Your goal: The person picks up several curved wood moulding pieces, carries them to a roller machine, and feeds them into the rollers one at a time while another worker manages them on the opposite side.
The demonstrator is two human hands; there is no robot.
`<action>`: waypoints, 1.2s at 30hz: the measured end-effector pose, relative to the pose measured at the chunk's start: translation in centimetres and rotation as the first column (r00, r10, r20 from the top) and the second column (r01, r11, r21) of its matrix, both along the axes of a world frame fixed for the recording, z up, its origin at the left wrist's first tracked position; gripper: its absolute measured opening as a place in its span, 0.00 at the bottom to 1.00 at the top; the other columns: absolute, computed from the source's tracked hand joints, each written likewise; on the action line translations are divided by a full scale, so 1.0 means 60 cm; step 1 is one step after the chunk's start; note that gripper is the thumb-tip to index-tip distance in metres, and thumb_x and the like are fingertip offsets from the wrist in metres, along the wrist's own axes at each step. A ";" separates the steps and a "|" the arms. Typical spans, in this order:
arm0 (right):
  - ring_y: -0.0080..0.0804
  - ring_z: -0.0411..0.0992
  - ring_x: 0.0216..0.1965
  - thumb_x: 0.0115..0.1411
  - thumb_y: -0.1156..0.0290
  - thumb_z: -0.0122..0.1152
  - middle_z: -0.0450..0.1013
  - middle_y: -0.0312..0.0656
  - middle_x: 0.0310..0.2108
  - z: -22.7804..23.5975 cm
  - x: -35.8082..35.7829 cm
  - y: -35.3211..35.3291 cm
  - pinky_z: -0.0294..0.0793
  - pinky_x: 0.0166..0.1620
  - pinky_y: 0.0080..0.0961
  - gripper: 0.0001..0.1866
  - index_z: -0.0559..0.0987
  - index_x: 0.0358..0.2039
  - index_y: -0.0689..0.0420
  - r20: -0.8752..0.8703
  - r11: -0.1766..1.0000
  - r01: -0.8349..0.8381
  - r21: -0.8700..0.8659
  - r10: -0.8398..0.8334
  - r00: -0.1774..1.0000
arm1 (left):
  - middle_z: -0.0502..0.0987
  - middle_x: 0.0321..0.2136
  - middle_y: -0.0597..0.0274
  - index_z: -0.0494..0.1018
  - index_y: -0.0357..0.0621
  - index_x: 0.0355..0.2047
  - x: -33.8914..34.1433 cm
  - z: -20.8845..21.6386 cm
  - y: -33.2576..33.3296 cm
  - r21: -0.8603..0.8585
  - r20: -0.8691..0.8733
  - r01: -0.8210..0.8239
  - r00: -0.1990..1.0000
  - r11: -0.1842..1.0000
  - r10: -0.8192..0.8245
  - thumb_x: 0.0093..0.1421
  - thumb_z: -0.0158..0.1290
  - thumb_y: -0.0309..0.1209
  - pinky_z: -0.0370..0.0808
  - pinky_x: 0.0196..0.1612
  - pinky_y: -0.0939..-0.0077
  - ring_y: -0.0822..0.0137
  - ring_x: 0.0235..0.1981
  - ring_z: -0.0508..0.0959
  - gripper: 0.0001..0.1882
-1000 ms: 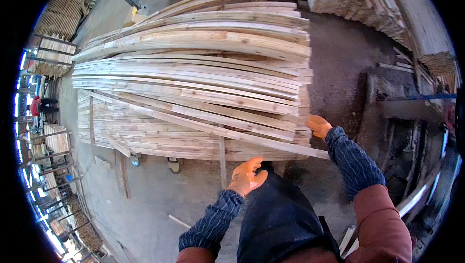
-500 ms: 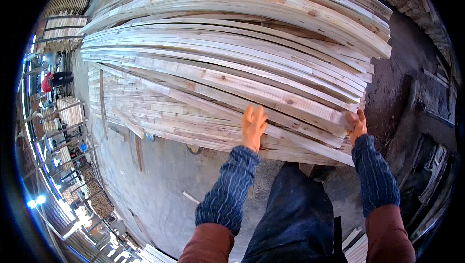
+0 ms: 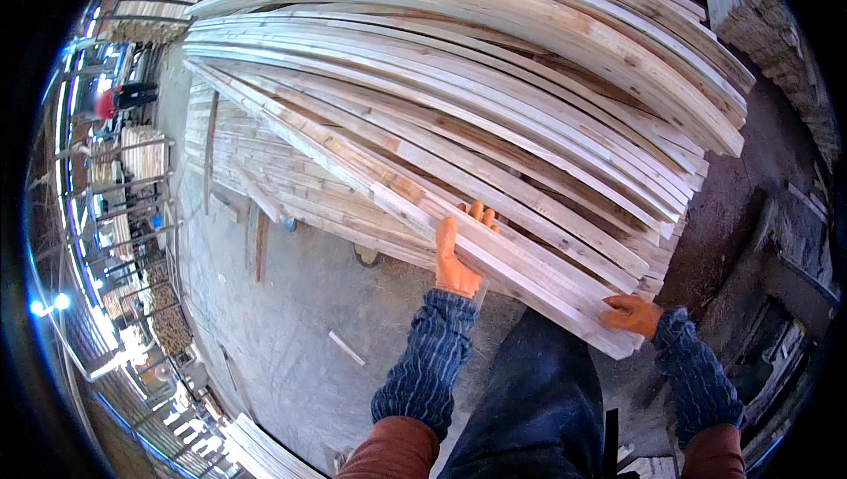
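In the head view, the left hand (image 3: 459, 258), in an orange glove, has its fingers clamped around two light boards (image 3: 538, 269) lying side by side, the thumb on the near side and the other fingertips showing over the far side. The right hand (image 3: 633, 316), gloved alike, rests its fingers on those boards close to their right end; whether it also grips underneath cannot be told.

The held boards slant across the near edge of a large lumber stack (image 3: 300, 188), their right end jutting past its near right corner above the person's dark trousers (image 3: 529, 391). The longer one runs back toward the stack's left end. Beyond them, many loose boards (image 3: 529, 95) lie lengthwise on the stack, their ends uneven along its right edge. A short piece (image 3: 256, 192) lies aslant by the near edge, toward the left.

A thin offcut (image 3: 347, 348) lies on the grey floor (image 3: 291, 329). Far left, a person in red (image 3: 108, 103) stands near racks of timber (image 3: 144, 154).
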State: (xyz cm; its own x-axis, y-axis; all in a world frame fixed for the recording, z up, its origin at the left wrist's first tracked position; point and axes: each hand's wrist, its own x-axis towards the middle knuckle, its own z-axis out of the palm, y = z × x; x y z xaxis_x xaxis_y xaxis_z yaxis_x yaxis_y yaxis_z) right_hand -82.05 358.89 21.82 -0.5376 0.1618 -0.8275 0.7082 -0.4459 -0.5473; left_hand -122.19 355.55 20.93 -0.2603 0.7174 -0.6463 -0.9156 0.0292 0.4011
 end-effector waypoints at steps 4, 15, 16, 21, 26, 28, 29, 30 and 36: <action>0.45 0.72 0.58 0.62 0.35 0.62 0.76 0.55 0.56 -0.022 -0.033 -0.031 0.68 0.64 0.36 0.44 0.75 0.62 0.63 -0.063 0.936 -0.100 -0.338 0.084 0.994 | 0.72 0.61 0.56 0.61 0.49 0.69 0.003 0.049 -0.024 -0.023 -0.072 -0.035 0.997 0.999 0.033 0.66 0.60 0.44 0.69 0.65 0.52 0.52 0.65 0.70 0.35; 0.48 0.76 0.57 0.64 0.38 0.60 0.77 0.60 0.54 0.095 -0.082 -0.006 0.71 0.63 0.39 0.41 0.73 0.64 0.60 0.184 0.963 -0.178 0.202 0.142 0.973 | 0.71 0.57 0.66 0.64 0.58 0.67 0.030 0.137 -0.023 -0.263 -0.321 -0.210 0.940 0.942 0.120 0.63 0.61 0.42 0.74 0.57 0.50 0.60 0.58 0.73 0.33; 0.49 0.76 0.56 0.65 0.39 0.58 0.77 0.60 0.54 0.100 -0.088 -0.008 0.72 0.62 0.38 0.40 0.73 0.64 0.60 0.153 0.967 -0.158 0.201 0.129 0.980 | 0.71 0.56 0.67 0.64 0.59 0.66 0.036 0.152 -0.011 -0.302 -0.363 -0.251 0.922 0.920 0.132 0.63 0.62 0.42 0.74 0.57 0.50 0.60 0.58 0.73 0.33; 0.53 0.76 0.56 0.71 0.42 0.49 0.77 0.63 0.53 0.123 -0.088 -0.030 0.70 0.63 0.37 0.37 0.69 0.66 0.62 0.013 0.987 -0.072 0.147 0.071 0.997 | 0.70 0.60 0.56 0.59 0.52 0.70 0.009 0.034 -0.036 -0.211 -0.233 -0.110 0.971 0.971 0.060 0.67 0.54 0.56 0.67 0.63 0.35 0.53 0.64 0.68 0.38; 0.57 0.70 0.63 0.70 0.38 0.47 0.70 0.66 0.61 0.133 -0.083 -0.030 0.67 0.67 0.38 0.42 0.63 0.70 0.61 -0.066 0.977 -0.124 0.172 0.137 0.988 | 0.71 0.60 0.56 0.62 0.47 0.69 0.012 0.067 -0.039 -0.249 -0.040 -0.063 0.998 0.966 0.055 0.65 0.57 0.54 0.69 0.64 0.46 0.52 0.63 0.70 0.39; 0.59 0.69 0.64 0.70 0.40 0.48 0.70 0.66 0.61 0.125 -0.094 -0.046 0.66 0.68 0.40 0.41 0.62 0.70 0.61 0.011 0.968 -0.183 0.169 0.184 0.983 | 0.72 0.57 0.55 0.64 0.46 0.66 0.003 0.059 -0.050 -0.283 -0.156 -0.041 0.988 0.958 -0.004 0.65 0.57 0.54 0.70 0.64 0.47 0.51 0.61 0.72 0.37; 0.59 0.69 0.64 0.70 0.40 0.49 0.70 0.66 0.61 0.128 -0.093 -0.044 0.66 0.68 0.40 0.41 0.63 0.70 0.61 0.009 0.978 -0.158 0.135 0.159 0.987 | 0.73 0.55 0.54 0.65 0.47 0.65 -0.002 0.032 -0.062 -0.283 -0.249 -0.021 0.967 0.959 -0.052 0.65 0.58 0.53 0.70 0.64 0.47 0.51 0.59 0.72 0.36; 0.59 0.69 0.64 0.70 0.41 0.49 0.70 0.65 0.61 0.128 -0.099 -0.047 0.66 0.68 0.40 0.40 0.63 0.70 0.61 -0.008 0.986 -0.138 0.094 0.140 0.990 | 0.74 0.53 0.53 0.66 0.47 0.64 -0.008 0.030 -0.069 -0.293 -0.351 -0.011 0.932 0.956 -0.097 0.65 0.58 0.53 0.70 0.64 0.47 0.50 0.58 0.73 0.34; 0.56 0.71 0.62 0.63 0.45 0.61 0.70 0.60 0.62 0.120 -0.098 -0.068 0.67 0.67 0.40 0.43 0.64 0.71 0.58 -0.013 0.978 -0.134 0.159 0.137 0.990 | 0.68 0.63 0.56 0.58 0.43 0.70 0.036 0.061 -0.002 -0.506 -0.631 -0.344 0.773 0.791 -0.068 0.65 0.56 0.58 0.68 0.65 0.51 0.55 0.60 0.71 0.43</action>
